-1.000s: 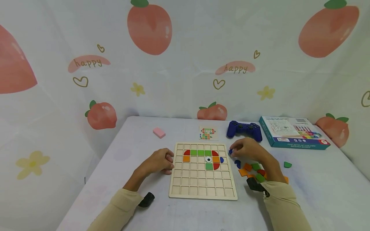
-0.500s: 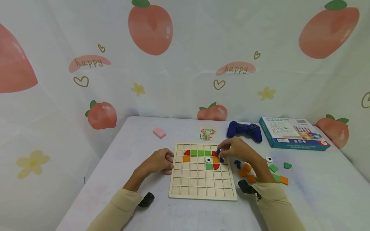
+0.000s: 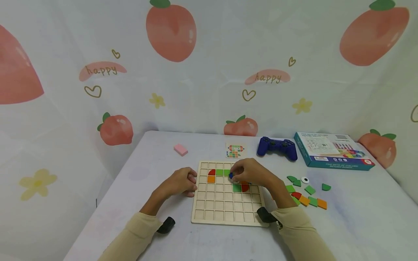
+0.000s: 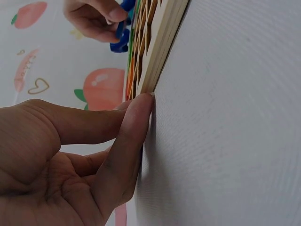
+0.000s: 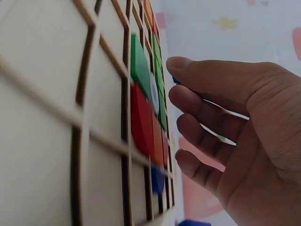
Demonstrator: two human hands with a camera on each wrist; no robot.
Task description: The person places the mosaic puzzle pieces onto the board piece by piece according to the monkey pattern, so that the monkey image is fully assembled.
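A wooden grid board (image 3: 222, 206) lies flat on the table, its upper cells partly filled with coloured tiles. My left hand (image 3: 179, 182) grips the board's left edge between thumb and fingers. Over the filled cells, my right hand (image 3: 253, 172) pinches a small blue tile (image 3: 231, 175) between thumb and index finger. Its other fingers curl loosely in the right wrist view. Beneath it sit a red quarter-round tile (image 5: 141, 122), a white eye tile (image 5: 154, 92), a green tile (image 5: 138, 61) and a blue half-round tile (image 5: 157, 180). In the head view the hand covers some of these.
Loose green, orange and red tiles (image 3: 309, 189) lie right of the board, near my right forearm. Behind the board are a pattern card (image 3: 235, 156), a blue game controller (image 3: 277, 146) and a flat box (image 3: 333, 148). A pink block (image 3: 180, 149) lies back left.
My right hand has carried the blue tile from beside the board leftward over the filled cells. The left hand has stayed at the left edge.
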